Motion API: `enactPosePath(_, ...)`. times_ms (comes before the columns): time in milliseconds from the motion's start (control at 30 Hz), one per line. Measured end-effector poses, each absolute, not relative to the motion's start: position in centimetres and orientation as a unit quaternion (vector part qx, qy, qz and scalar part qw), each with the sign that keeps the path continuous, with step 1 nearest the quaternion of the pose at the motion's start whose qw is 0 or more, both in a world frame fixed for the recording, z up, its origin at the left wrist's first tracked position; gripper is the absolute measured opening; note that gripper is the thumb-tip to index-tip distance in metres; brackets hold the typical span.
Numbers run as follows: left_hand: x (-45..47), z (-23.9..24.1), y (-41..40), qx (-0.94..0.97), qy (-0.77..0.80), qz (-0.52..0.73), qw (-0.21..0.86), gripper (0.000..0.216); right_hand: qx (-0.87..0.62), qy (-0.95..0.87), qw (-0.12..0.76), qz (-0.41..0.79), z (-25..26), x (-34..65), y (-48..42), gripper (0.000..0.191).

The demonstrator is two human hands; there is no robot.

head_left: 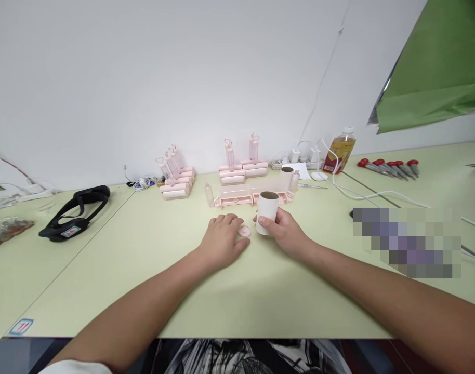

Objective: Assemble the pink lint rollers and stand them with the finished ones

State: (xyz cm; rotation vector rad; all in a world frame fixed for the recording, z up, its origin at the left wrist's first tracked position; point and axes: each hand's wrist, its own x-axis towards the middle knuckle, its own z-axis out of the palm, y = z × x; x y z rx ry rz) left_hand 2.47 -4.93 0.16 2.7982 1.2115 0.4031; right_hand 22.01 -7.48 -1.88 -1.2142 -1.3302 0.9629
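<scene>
In the head view my right hand (pixel 286 231) is wrapped round a white lint roller refill (pixel 267 215), a paper-covered roll with a brown cardboard core, held upright over the table. My left hand (pixel 223 236) rests palm down, its thumb and fingers apart around a small pink round cap (pixel 244 231). Whether it touches the cap I cannot tell. Just beyond lie two opened pink cases (pixel 235 201) with clear covers. A small clear bottle (pixel 209 195) stands at their left. A second white roll (pixel 287 179) stands behind at the right, beside another clear bottle (pixel 294 180).
Pink cases with clear bottles stand along the wall in a left group (pixel 177 184) and a middle group (pixel 233 175). A black headset (pixel 76 213) lies at left. A drink bottle (pixel 340 150), white cables (pixel 378 195) and red-ended tools (pixel 389 167) are at right.
</scene>
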Motion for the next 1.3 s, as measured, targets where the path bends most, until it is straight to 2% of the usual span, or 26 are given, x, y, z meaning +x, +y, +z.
enactPosePath(67, 2.6, -0.2, -4.1, 0.911, 0.385, 0.139, 0.053, 0.044, -0.504, -0.564, 0.511, 0.408, -1.8, 21.9, -7.7, 0.043)
enactPosePath(200, 3.1, -0.8, -3.4, 0.922, 0.348, 0.145, 0.092, 0.022, -0.492, -0.585, 0.498, 0.409, -1.5, 21.7, -8.0, 0.042)
enactPosePath(300, 3.4, -0.9, -3.4, 0.925, 0.335, 0.151, 0.095, 0.019, -0.491, -0.592, 0.494, 0.406, -1.5, 21.7, -8.0, 0.042)
enactPosePath(500, 3.1, -0.8, -3.3, 0.899, 0.372, 0.216, 0.087, 0.029, -0.489, -0.575, 0.495, 0.430, -1.4, 21.8, -8.1, 0.045)
enactPosePath(633, 2.9, -0.7, -3.9, 0.868, 0.362, 0.308, 0.144, 0.035, -0.420, -0.520, 0.503, 0.547, -1.2, 21.6, -8.4, 0.044)
enactPosePath(733, 2.9, -0.6, -4.4, 0.870, 0.340, 0.316, 0.166, 0.040, -0.338, -0.444, 0.495, 0.666, -0.9, 21.4, -8.6, 0.039)
enactPosePath(833, 2.7, -0.6, -4.5, 0.886, 0.320, 0.301, 0.146, 0.041, -0.298, -0.393, 0.476, 0.728, -0.8, 21.3, -8.7, 0.039)
enactPosePath(967, 2.5, -0.2, -4.4, 0.904, 0.280, 0.301, 0.120, 0.039, -0.299, -0.399, 0.481, 0.721, -1.1, 21.2, -8.7, 0.034)
enactPosePath(1133, 2.5, 0.3, -4.6, 0.886, 0.296, 0.328, 0.139, 0.020, -0.342, -0.442, 0.454, 0.694, -1.9, 21.5, -8.5, 0.041)
enactPosePath(1300, 2.4, 0.2, -4.5, 0.831, 0.353, 0.356, 0.243, 0.014, -0.334, -0.451, 0.481, 0.674, -1.8, 21.7, -8.5, 0.040)
